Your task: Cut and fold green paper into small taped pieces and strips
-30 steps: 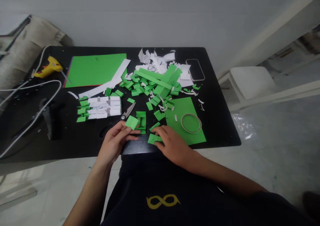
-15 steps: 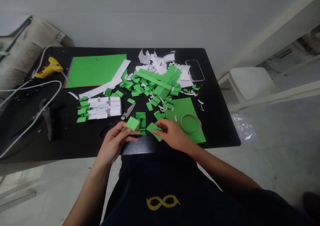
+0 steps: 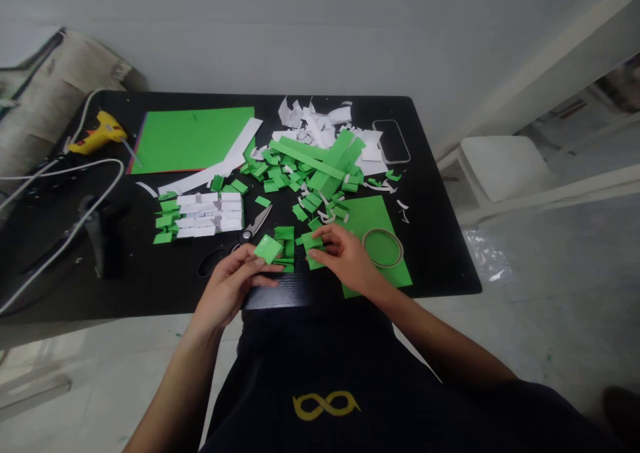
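Observation:
My left hand (image 3: 236,274) pinches a small folded green paper piece (image 3: 269,247) between thumb and fingers, just above the table's front edge. Partly behind it stands a green folded paper assembly (image 3: 286,239). My right hand (image 3: 343,256) is closed on another green paper piece (image 3: 315,256), whose lower part is covered by the fingers. Scissors (image 3: 255,225) lie half open beyond my left hand, their handles partly covered by it. Just right of my right hand, a ring of tape (image 3: 383,247) rests on a green sheet (image 3: 370,213).
Folded green pieces (image 3: 275,173) and white paper scraps (image 3: 315,119) are heaped at the middle back. A white-and-green folded block (image 3: 210,214) sits at left, below a green paper stack (image 3: 195,139). A yellow glue gun (image 3: 103,134) with cables lies far left; a phone-shaped outline (image 3: 391,141) is back right.
My right hand has turned its green piece and raised it slightly, so folded flaps now show. My left hand stays nearly in place with its piece.

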A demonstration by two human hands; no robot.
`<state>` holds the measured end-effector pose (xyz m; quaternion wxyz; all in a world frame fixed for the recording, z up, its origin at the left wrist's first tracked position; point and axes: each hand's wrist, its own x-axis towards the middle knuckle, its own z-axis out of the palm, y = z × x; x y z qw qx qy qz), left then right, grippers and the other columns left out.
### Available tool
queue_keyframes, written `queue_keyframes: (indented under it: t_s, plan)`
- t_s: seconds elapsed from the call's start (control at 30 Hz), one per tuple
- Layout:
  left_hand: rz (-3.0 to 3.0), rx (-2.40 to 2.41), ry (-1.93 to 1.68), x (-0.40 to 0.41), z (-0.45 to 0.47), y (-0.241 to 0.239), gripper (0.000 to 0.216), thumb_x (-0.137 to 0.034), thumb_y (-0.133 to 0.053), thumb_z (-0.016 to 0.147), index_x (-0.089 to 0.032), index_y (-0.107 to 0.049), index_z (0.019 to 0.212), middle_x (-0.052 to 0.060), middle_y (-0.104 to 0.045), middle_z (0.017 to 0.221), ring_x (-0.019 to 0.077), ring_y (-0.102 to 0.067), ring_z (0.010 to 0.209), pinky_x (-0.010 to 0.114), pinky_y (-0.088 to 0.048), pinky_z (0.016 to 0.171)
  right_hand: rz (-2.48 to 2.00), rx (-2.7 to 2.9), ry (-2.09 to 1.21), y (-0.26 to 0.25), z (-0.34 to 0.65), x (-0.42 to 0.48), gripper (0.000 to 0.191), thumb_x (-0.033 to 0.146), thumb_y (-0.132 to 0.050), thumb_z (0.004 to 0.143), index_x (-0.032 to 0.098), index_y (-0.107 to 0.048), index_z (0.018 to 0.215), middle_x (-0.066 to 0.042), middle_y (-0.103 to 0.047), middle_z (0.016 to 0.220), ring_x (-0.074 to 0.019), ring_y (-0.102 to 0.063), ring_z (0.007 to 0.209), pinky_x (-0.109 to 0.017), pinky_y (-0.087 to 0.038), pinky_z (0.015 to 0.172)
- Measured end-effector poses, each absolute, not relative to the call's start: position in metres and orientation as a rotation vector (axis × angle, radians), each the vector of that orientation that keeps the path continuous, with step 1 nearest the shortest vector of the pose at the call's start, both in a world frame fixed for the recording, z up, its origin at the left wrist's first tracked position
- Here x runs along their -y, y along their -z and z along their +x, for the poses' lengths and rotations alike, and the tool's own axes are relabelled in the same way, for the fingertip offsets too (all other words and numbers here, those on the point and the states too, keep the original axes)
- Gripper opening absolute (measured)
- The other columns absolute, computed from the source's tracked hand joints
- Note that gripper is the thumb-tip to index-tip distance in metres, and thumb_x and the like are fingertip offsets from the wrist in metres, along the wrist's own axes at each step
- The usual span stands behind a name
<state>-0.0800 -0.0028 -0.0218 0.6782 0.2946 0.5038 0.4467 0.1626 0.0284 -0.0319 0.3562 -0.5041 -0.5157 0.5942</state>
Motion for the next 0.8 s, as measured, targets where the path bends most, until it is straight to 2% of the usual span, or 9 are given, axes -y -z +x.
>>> queue_keyframes:
  t_s: [0.13,0.43,0.63,0.8]
  plan:
    - [0.678,-1.126,-1.009,0.0024,-0.0799,0.0221,0.023,-0.031,-0.089,0.081,-0.015,-0.072,0.083,0.003,-0.069,0.081,0.0259,-0.082,0.09,0.026,-0.07,0.066,-1.263,1.271,-1.642,0.0294,0.1667,-0.0265,0.035,0.017,-0.08,0.082,0.024,-0.072,0.115,-0.005,-0.076,0.115,-0.0211,-0.078,0.103,-0.043,-0.064,0.099]
    - [0.712,-1.123,-1.002,0.0027,-0.0802,0.0227,0.019,-0.03,-0.086,0.083,-0.015,-0.073,0.084,0.005,-0.072,0.083,0.0268,-0.082,0.091,0.028,-0.07,0.067,-1.202,1.136,-1.776,0.035,0.1693,-0.027,0.057,0.014,-0.085,0.076,0.027,-0.073,0.13,-0.006,-0.075,0.137,-0.0236,-0.08,0.108,-0.049,-0.064,0.106]
    - [0.709,-1.12,-0.999,0.0025,-0.0798,0.0204,0.023,-0.032,-0.089,0.08,-0.015,-0.074,0.082,0.005,-0.072,0.08,0.0254,-0.08,0.089,0.027,-0.07,0.067,-1.208,1.117,-1.786,0.0352,0.1701,-0.0294,0.065,0.015,-0.09,0.072,0.026,-0.071,0.133,-0.007,-0.075,0.136,-0.0237,-0.079,0.11,-0.049,-0.063,0.108]
    - [0.713,-1.118,-0.999,0.0022,-0.0792,0.0203,0.02,-0.031,-0.088,0.081,-0.015,-0.075,0.084,0.005,-0.072,0.081,0.0239,-0.08,0.088,0.026,-0.07,0.066,-1.165,1.11,-1.802,0.0313,0.1705,-0.0286,0.06,0.014,-0.088,0.075,0.028,-0.071,0.131,-0.005,-0.077,0.133,-0.023,-0.08,0.108,-0.049,-0.064,0.106]
